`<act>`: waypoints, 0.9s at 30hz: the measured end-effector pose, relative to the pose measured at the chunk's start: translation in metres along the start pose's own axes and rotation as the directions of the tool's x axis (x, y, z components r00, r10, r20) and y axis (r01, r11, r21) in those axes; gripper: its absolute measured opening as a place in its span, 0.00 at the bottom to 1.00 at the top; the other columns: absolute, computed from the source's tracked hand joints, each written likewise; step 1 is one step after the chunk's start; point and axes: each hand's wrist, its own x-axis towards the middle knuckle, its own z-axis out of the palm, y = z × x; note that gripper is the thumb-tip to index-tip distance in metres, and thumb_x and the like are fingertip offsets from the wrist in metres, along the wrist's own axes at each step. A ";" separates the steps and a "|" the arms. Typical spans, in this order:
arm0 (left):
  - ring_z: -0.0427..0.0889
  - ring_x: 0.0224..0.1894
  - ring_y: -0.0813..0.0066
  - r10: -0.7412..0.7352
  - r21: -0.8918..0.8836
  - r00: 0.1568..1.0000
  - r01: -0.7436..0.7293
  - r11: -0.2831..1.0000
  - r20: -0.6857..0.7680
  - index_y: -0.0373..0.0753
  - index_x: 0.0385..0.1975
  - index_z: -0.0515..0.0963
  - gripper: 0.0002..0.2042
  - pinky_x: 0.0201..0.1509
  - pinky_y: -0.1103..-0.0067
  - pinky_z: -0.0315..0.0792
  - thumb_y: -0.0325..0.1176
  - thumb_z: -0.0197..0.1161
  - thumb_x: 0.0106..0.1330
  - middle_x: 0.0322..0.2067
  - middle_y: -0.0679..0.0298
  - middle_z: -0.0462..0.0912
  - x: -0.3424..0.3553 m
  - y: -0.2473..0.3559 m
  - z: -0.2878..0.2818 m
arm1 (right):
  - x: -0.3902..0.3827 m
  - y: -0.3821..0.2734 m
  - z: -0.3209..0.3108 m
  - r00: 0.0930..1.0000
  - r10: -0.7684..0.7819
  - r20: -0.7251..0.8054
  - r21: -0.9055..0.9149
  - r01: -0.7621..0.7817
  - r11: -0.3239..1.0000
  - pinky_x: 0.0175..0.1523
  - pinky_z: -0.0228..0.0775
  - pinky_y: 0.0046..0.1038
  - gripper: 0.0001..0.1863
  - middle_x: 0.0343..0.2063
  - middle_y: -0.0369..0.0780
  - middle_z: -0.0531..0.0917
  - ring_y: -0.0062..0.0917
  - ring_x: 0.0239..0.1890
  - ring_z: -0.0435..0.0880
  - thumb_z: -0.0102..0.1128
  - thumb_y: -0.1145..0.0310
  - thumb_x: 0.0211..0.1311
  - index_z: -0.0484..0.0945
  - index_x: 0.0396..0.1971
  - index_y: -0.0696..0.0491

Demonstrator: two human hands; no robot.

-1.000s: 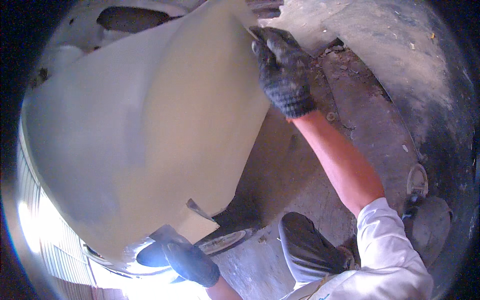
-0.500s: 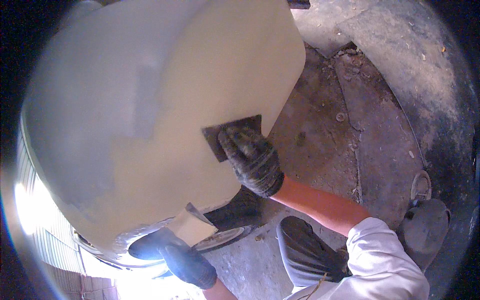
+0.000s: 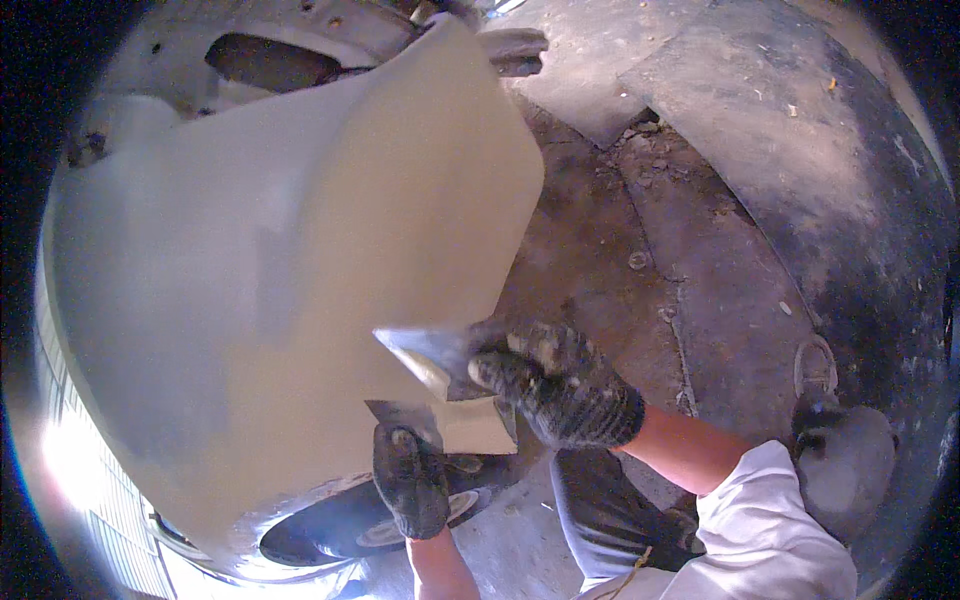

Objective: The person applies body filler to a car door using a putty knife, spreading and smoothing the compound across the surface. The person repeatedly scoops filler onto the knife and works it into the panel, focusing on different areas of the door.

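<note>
I find beige paste point(image 3: 400, 230) spread over the panel's point(image 3: 190, 230) right side, its left side grey, apparently uncoated. By its lower right edge, the right hand point(image 3: 560, 388) grips a scraper point(image 3: 432, 352); the left hand point(image 3: 411, 480) pinches a paste-smeared plate point(image 3: 475, 428).

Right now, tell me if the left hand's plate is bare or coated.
Partly coated: beige material covers the right part of the plate, while dark surface shows by the left hand.

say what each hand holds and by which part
Right hand: a flat spreader, by its right end. Left hand: a beige-smeared plate, by its left end.
</note>
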 end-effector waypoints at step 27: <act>0.72 0.60 0.49 0.715 0.933 0.676 -0.346 0.096 0.177 0.31 0.59 0.68 0.21 0.63 0.61 0.69 0.36 0.55 0.70 0.57 0.46 0.72 -0.036 -0.019 -0.093 | 0.092 0.063 0.033 0.766 -0.633 -0.112 -0.850 0.256 0.460 0.53 0.71 0.46 0.32 0.54 0.47 0.74 0.46 0.53 0.74 0.60 0.69 0.50 0.69 0.61 0.51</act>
